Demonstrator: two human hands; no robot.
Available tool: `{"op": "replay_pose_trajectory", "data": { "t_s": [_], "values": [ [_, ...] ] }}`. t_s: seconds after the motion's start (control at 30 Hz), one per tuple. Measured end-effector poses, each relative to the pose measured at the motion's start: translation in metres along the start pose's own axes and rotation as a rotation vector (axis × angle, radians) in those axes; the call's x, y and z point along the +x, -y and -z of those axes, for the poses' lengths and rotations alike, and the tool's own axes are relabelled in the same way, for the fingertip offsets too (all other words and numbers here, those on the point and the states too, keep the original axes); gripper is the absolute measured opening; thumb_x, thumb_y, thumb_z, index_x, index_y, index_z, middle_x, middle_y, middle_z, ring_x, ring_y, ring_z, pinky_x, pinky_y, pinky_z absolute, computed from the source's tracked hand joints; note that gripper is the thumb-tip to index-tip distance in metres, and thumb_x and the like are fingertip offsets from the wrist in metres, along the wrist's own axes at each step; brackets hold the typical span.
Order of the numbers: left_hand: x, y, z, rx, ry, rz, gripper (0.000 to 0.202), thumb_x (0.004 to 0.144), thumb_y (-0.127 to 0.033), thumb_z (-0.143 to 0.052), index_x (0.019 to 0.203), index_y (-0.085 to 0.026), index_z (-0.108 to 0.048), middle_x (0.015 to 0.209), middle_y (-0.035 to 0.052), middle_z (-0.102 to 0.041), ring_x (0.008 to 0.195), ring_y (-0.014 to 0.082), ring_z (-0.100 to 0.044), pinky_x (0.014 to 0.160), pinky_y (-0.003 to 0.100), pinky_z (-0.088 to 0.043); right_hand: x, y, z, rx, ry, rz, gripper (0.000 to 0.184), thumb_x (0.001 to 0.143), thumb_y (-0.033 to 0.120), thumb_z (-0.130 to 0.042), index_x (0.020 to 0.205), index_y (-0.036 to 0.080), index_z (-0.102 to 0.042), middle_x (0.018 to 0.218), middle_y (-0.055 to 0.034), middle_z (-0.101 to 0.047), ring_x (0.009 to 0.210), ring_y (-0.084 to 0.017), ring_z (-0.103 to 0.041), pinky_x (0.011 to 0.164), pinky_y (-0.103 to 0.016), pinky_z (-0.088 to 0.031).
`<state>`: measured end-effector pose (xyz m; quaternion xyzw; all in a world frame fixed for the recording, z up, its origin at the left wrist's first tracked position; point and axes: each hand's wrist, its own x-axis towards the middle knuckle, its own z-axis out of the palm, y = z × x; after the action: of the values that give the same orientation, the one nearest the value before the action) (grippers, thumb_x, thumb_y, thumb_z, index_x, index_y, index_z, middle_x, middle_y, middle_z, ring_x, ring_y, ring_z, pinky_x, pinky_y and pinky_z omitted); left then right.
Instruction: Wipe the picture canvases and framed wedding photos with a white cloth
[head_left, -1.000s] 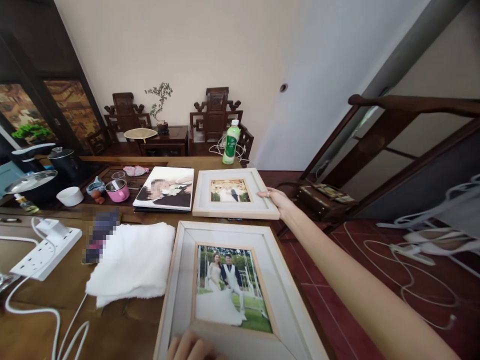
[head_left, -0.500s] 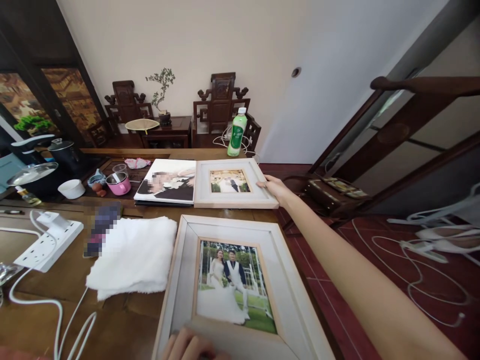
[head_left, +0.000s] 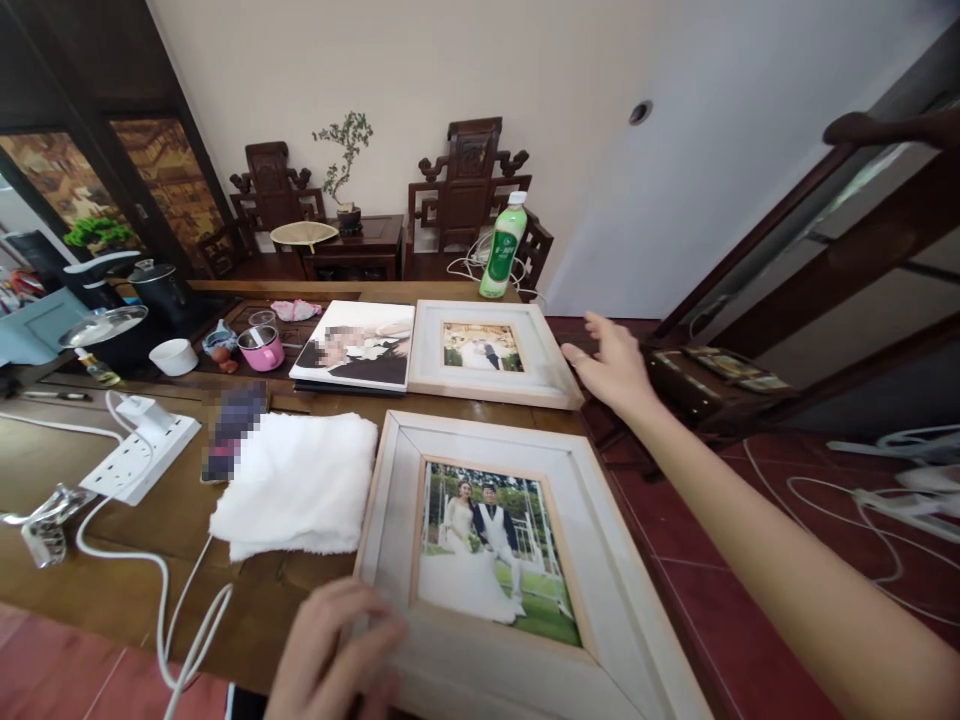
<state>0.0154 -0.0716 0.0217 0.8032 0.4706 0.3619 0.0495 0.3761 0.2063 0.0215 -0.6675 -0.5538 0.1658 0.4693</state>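
Observation:
A large pale wooden picture frame [head_left: 390, 530] with a photo of a couple on a lawn lies nearest me. My left hand [head_left: 337, 640], somewhat blurred, is at its lower left edge with fingers loosely bent; whether they touch the wood I cannot tell. Behind it lies a smaller pale picture frame [head_left: 427, 340] with another couple's photo. My right hand [head_left: 611, 370] is just off that frame's right side, fingers and thumb apart and holding nothing. Against the smaller frame's left side rests a photo album [head_left: 356, 345]. A folded white towel [head_left: 296, 485] lies left of the large frame.
A green bottle [head_left: 502, 250] stands behind the smaller frame. On the left are a power strip [head_left: 139, 460] with trailing white cords, a blurred-out flat object [head_left: 232, 430], a pink cup [head_left: 261, 348] and a white bowl [head_left: 174, 357]. The table's right edge drops to red floor tiles.
My right hand has let go of the smaller frame and moved off to its right. My left hand has shifted left to the large frame's edge. The view has tilted and moved slightly.

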Motion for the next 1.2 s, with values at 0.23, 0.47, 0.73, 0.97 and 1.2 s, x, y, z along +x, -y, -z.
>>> {"op": "replay_pose_trajectory", "data": {
  "t_s": [0.23, 0.47, 0.73, 0.97, 1.2],
  "values": [
    [0.009, 0.051, 0.011, 0.328, 0.003, 0.031, 0.032, 0.084, -0.001, -0.043, 0.107, -0.016, -0.059, 0.138, 0.0152, -0.045, 0.136, 0.0327, -0.035, 0.106, 0.054, -0.038, -0.103, -0.019, 0.078, -0.053, 0.141, 0.035, 0.068, 0.078, 0.04, -0.061, 0.14, 0.035, -0.036, 0.116, -0.0121, -0.061, 0.101, -0.032, -0.061, 0.086, -0.051, -0.052],
    [0.033, 0.051, 0.015, 0.513, 0.252, 0.047, 0.02, 0.077, -0.005, -0.046, 0.081, -0.014, -0.063, 0.148, 0.0185, -0.039, 0.129, 0.0368, -0.043, 0.091, 0.053, -0.046, -0.164, -0.011, 0.082, -0.03, 0.407, -0.197, 0.082, 0.068, 0.062, -0.065, 0.142, 0.036, -0.039, 0.123, -0.0132, -0.061, 0.099, -0.036, -0.065, 0.082, -0.053, -0.057],
    [0.052, 0.056, 0.017, 0.63, 0.233, -0.03, 0.013, 0.073, -0.01, -0.052, 0.071, -0.018, -0.063, 0.141, 0.0108, -0.049, 0.112, 0.0359, -0.051, 0.077, 0.047, -0.048, -0.2, 0.001, 0.044, 0.172, 0.331, 0.014, 0.071, 0.075, 0.048, -0.067, 0.139, 0.031, -0.041, 0.153, -0.0063, -0.035, 0.14, -0.03, -0.032, 0.116, -0.049, -0.025],
    [0.061, 0.072, 0.018, 0.652, -0.005, -0.054, 0.024, 0.078, -0.007, -0.049, 0.091, -0.018, -0.065, 0.11, 0.0123, -0.065, 0.093, 0.0282, -0.06, 0.069, 0.038, -0.05, -0.219, -0.001, 0.044, 0.388, 0.279, -0.013, 0.04, 0.078, 0.036, -0.066, 0.117, 0.029, -0.06, 0.152, -0.0057, -0.038, 0.143, -0.025, -0.027, 0.118, -0.047, -0.018],
    [0.118, 0.056, 0.041, 0.427, -0.578, -0.141, 0.017, 0.086, -0.01, -0.052, 0.098, -0.016, -0.062, 0.142, 0.0077, -0.047, 0.128, 0.0249, -0.048, 0.101, 0.037, -0.047, -0.226, 0.016, 0.029, 0.386, 0.226, 0.079, 0.035, 0.081, 0.026, -0.059, 0.115, 0.03, -0.062, 0.155, -0.0016, -0.032, 0.143, -0.026, -0.025, 0.117, -0.05, -0.018]
  ]
}}
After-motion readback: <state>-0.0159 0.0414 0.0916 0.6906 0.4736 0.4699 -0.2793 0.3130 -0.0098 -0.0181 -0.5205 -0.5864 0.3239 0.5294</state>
